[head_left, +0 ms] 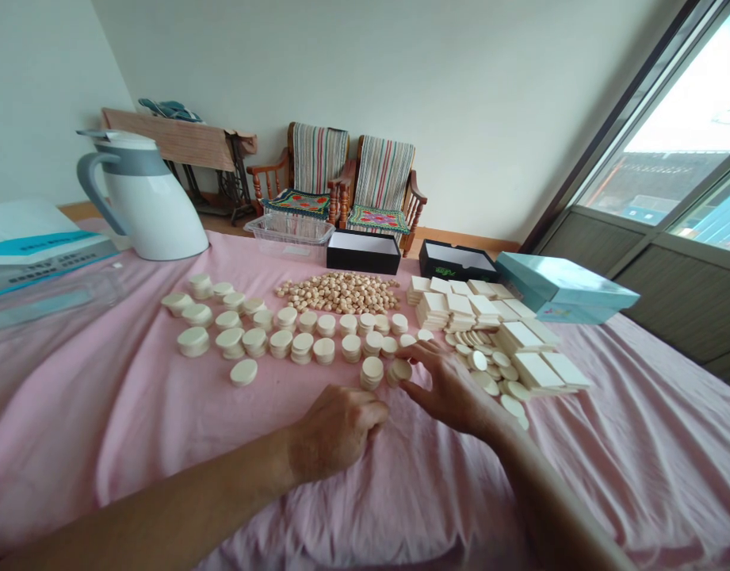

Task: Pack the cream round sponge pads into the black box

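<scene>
Round pale discs, which look like wood, stand in several short stacks in rows across the pink cloth. My right hand (439, 381) has its thumb and fingers around a small stack of discs (399, 371) at the near right end. Just left of it is another disc stack (372, 371), which neither hand touches. My left hand (338, 428) is closed on the cloth in front of these stacks; whatever its fingers may hold is hidden. A loose heap of discs (500, 371) lies right of my right hand. One low disc stack (244, 372) sits apart at the left.
Behind the discs lie a pile of small wooden pieces (341, 293), a clear plastic tray (290, 236) and two black boxes (363, 258). Stacked square tiles (522, 336) and a light-blue box (570, 287) are at the right. A white jug (156, 202) stands far left.
</scene>
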Demonstrator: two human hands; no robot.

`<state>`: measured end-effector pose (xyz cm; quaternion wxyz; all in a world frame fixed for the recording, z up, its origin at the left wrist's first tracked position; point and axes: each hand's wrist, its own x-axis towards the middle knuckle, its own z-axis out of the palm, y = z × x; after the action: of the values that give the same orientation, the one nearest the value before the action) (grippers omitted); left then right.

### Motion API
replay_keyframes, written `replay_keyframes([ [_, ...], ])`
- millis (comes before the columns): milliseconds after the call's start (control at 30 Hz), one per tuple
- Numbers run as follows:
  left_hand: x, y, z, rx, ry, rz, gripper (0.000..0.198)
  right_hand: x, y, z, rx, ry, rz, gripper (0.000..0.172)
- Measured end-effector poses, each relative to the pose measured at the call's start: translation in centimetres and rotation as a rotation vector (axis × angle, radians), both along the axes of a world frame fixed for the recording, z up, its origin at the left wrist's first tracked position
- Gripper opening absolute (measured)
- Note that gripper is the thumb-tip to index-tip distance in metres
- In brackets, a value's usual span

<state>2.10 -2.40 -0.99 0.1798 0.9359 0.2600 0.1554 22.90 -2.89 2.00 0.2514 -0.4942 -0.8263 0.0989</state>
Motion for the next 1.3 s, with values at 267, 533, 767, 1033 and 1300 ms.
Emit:
replay_keyframes([
  [267, 0.1, 0.0, 0.2, -0.001, -0.007, 0.0, 0.018, -0.9, 0.0, -0.4, 0.021, 0.025, -0.041, 0.016],
  [533, 0.0, 0.0, 0.0, 0.021, -0.018, 0.002, 0.02, 3.3, 1.2, 0.6, 0.051, 0.047, -0.317, 0.017],
  [767, -0.1, 0.0, -0.1, 0.018, -0.025, -0.006, 0.018, 6.1, 1.8, -0.7, -0.07, -0.285, -0.449, 0.016],
  [1033, 0.0, 0.0, -0.1, -0.005, -0.037, -0.012, 0.019, 6.6, 0.2, 0.3, -0.112, -0.337, -0.389, 0.022],
  [1300, 0.0, 0.0, -0.1, -0.007, -0.026, -0.007, 0.018, 6.4, -0.2, 0.3, -0.14, -0.319, -0.334, 0.014],
])
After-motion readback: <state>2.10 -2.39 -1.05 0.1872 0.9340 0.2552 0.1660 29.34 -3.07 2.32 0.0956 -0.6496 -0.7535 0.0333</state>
